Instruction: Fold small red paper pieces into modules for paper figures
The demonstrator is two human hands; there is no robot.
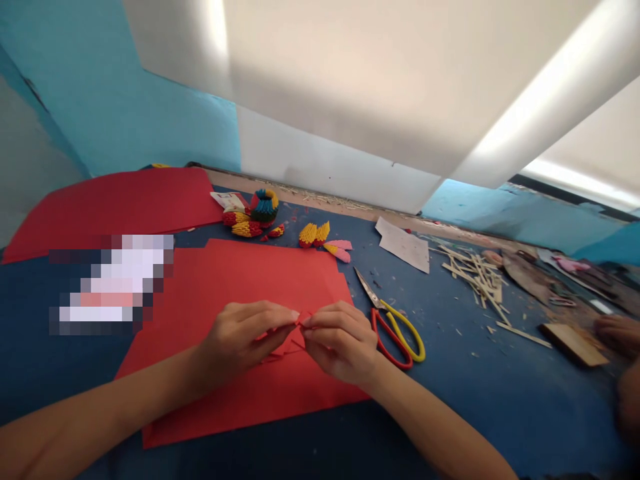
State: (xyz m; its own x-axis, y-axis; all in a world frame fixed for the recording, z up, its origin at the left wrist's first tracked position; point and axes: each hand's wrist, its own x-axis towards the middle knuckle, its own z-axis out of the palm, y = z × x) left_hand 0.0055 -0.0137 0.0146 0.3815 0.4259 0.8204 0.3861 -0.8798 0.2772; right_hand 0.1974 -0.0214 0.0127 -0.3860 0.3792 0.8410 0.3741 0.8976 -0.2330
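Observation:
Between my fingertips is a small piece of red paper, mostly covered by the fingers. My left hand pinches it from the left, and my right hand pinches it from the right. Both hands are over large red paper sheets lying on the blue table. A few small red paper pieces lie under the hands, partly hidden. Just right of my right hand lie scissors with one red and one yellow handle loop, blades pointing to the back left.
Folded-paper pieces in red, yellow and blue stand at the back, near more red sheets. A grey paper scrap and thin wooden strips lie to the right. Another person's hand is near a wooden block at far right.

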